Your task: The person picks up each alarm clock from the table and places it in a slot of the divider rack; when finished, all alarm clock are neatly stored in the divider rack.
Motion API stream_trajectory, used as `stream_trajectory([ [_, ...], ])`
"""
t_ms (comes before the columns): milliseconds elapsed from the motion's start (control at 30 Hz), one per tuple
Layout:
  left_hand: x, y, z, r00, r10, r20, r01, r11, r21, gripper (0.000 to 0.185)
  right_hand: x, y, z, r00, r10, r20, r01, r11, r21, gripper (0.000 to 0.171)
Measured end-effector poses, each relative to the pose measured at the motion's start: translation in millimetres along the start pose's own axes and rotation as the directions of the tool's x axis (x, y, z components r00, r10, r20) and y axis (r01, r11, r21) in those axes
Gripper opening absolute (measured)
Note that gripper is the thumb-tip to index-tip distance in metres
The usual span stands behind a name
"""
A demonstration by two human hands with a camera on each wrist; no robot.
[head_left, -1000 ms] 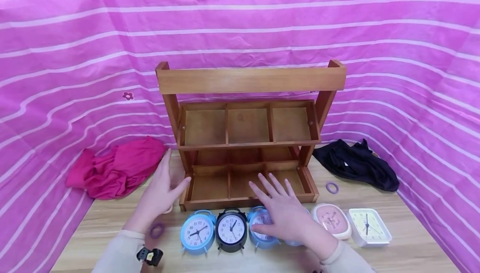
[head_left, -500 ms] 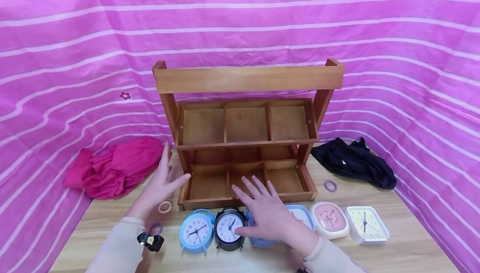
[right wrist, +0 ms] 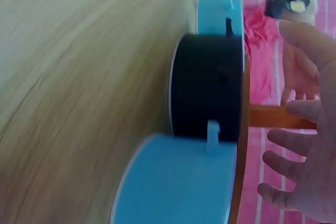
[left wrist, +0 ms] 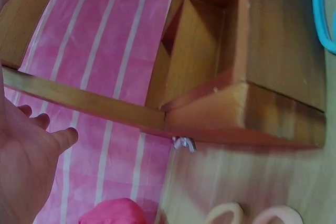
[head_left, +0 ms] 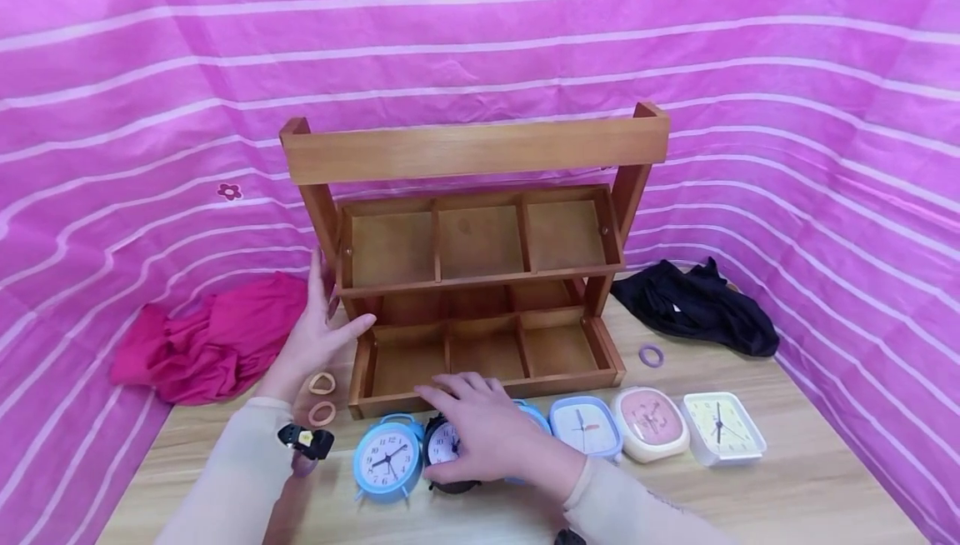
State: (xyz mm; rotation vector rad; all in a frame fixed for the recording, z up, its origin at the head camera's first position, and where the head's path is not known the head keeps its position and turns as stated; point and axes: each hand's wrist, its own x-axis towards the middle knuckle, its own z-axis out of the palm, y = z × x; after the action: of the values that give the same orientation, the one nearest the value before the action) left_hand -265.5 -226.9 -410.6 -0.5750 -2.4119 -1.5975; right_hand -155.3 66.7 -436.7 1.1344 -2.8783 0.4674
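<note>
My right hand (head_left: 491, 432) is over the black alarm clock (head_left: 439, 447), partly hiding it and the round blue clock (head_left: 534, 413) to its right. In the right wrist view the fingers of this hand (right wrist: 310, 150) are spread and apart from the clocks. At the left end of the row stands another round blue clock (head_left: 387, 462). My left hand (head_left: 311, 345), fingers extended and thumb out, is raised beside the left side of a two-tier wooden shelf (head_left: 480, 152). Nothing is held in it; the left wrist view shows its palm (left wrist: 23, 166) near the shelf's side post.
Farther right in the row are a light-blue square clock (head_left: 588, 438), a pink-faced clock (head_left: 651, 422) and a white square clock (head_left: 722, 430). Pink cloth (head_left: 225, 337) and black cloth (head_left: 697, 312) flank the shelf. Tan rings (head_left: 322, 414) and a purple ring (head_left: 651, 356) lie nearby.
My right hand has moved left, from above the second round blue clock to the black clock, uncovering the light-blue square clock. The left hand stays beside the shelf. The head view has shifted slightly.
</note>
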Motion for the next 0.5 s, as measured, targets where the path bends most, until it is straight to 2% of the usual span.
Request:
stream_trajectory([
  [200, 9.3, 2.0, 2.8, 0.999, -0.034, 0.001, 0.034, 0.999, -0.004, 0.121, 15.6, -15.2, 13.5, 1.0, -0.03, 0.004, 0.03, 0.998, -0.049, 0.095],
  [500, 15.3, 3.8, 7.3, 0.997, -0.055, -0.048, 0.053, 0.998, -0.036, 0.116, 32.4, -36.6, 32.5, 0.998, 0.009, 0.06, -0.001, 0.992, -0.128, 0.099],
])
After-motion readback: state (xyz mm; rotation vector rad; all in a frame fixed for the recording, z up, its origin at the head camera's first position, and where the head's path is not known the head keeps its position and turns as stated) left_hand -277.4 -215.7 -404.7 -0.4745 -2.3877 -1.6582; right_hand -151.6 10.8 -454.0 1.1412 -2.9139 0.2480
